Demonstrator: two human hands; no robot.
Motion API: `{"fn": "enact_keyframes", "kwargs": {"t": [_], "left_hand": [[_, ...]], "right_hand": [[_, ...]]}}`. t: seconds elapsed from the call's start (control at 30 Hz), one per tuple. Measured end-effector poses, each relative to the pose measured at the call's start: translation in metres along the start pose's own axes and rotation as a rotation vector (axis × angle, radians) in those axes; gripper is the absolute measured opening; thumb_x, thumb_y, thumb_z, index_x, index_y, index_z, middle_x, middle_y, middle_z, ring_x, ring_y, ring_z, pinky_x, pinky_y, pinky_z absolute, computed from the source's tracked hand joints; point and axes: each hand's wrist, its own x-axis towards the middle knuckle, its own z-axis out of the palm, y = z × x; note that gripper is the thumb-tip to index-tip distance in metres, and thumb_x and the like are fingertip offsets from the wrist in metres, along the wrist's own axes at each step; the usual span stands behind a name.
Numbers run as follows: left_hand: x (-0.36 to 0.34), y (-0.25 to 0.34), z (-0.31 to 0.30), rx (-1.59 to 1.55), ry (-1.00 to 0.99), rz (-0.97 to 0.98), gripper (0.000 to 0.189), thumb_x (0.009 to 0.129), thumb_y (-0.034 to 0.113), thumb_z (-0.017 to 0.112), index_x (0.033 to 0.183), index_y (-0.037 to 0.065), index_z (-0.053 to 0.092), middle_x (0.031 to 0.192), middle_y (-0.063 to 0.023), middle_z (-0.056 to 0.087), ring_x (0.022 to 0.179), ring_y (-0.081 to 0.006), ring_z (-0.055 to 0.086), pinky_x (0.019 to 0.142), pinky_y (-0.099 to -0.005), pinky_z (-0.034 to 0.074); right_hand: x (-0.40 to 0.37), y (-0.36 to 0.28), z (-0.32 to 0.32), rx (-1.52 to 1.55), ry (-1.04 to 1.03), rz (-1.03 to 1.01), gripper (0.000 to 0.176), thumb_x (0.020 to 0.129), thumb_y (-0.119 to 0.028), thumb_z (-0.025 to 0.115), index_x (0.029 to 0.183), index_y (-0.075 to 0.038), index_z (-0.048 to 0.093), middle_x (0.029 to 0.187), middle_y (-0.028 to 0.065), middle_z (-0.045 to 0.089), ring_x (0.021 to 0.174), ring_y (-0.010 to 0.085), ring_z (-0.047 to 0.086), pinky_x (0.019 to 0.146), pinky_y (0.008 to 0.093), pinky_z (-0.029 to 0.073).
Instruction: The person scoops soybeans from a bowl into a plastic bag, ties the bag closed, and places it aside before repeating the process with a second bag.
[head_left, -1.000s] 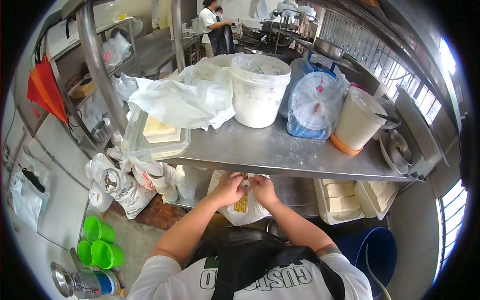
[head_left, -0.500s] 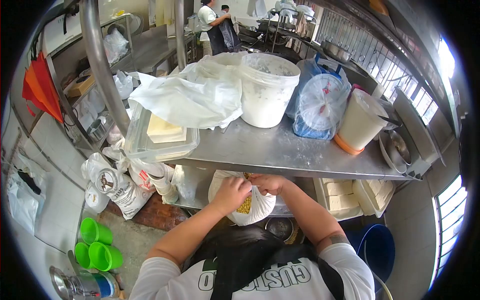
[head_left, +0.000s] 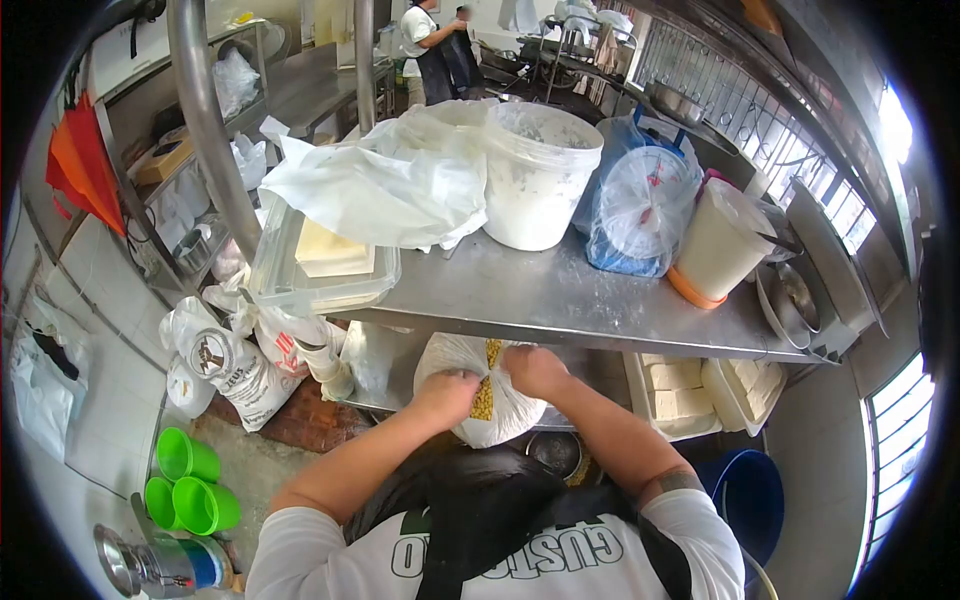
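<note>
A white plastic bag (head_left: 505,425) sits on the lower metal shelf, its middle parted to show small yellow pieces (head_left: 483,397) that look like beans or kernels. My left hand (head_left: 447,397) is closed on the left edge of the bag's opening. On the opposite edge, my right hand (head_left: 537,372) is closed on the plastic as well. A strip of the yellow contents shows between the two fists. The fingertips of both hands are mostly hidden.
Above the bag, the steel table (head_left: 480,300) carries a white bucket (head_left: 540,180), a bagged scale (head_left: 645,205) and a clear container (head_left: 325,270). Trays of white blocks (head_left: 675,390) stand to the right. Green buckets (head_left: 205,505) and sacks (head_left: 235,365) are at left. Two people stand far back.
My hands were close together at the bag's mouth; now they are farther apart, the left one moved left. The opening is wider and more of the yellow contents shows.
</note>
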Motion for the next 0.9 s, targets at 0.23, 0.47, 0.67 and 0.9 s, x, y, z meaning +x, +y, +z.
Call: {"fn": "enact_keyframes", "kwargs": {"t": [0.23,0.47,0.67,0.9], "left_hand": [[0.025,0.017,-0.005,-0.267,-0.070,0.148,0.014,0.096,0.011,0.055,0.096,-0.001,0.061,0.091,-0.0245,0.069,0.089,-0.0434,0.068,0.079,-0.0515,0.054],[0.049,-0.006,-0.007,-0.426,0.099,0.170,0.023,0.101,0.022,0.061,0.089,0.002,0.058,0.082,-0.0222,0.066,0.080,-0.0419,0.066,0.072,-0.0507,0.051],[0.053,-0.023,0.004,-0.487,0.180,0.358,0.011,0.093,0.010,0.064,0.095,0.001,0.060,0.101,-0.0184,0.067,0.090,-0.0398,0.066,0.076,-0.0480,0.054],[0.050,-0.012,0.017,-0.345,0.160,0.242,0.010,0.087,0.005,0.064,0.095,0.000,0.059,0.101,-0.0188,0.063,0.095,-0.0405,0.065,0.080,-0.0486,0.054]], "right_hand": [[-0.007,-0.031,-0.012,1.459,-0.229,0.737,0.023,0.104,-0.024,0.060,0.103,-0.003,0.067,0.078,0.0042,0.059,0.069,0.0121,0.055,0.063,0.0282,0.047],[-0.031,-0.036,0.042,0.414,0.456,0.070,0.023,0.106,-0.018,0.052,0.101,0.000,0.065,0.082,0.0087,0.065,0.074,0.0150,0.065,0.066,0.0339,0.053],[-0.027,-0.050,0.032,1.055,0.230,0.538,0.024,0.106,-0.019,0.055,0.096,0.001,0.062,0.076,0.0087,0.063,0.058,0.0181,0.064,0.055,0.0330,0.054],[-0.015,-0.066,0.002,1.618,0.310,0.902,0.026,0.104,-0.024,0.062,0.095,0.000,0.062,0.073,0.0081,0.064,0.061,0.0203,0.067,0.058,0.0350,0.060]]}}
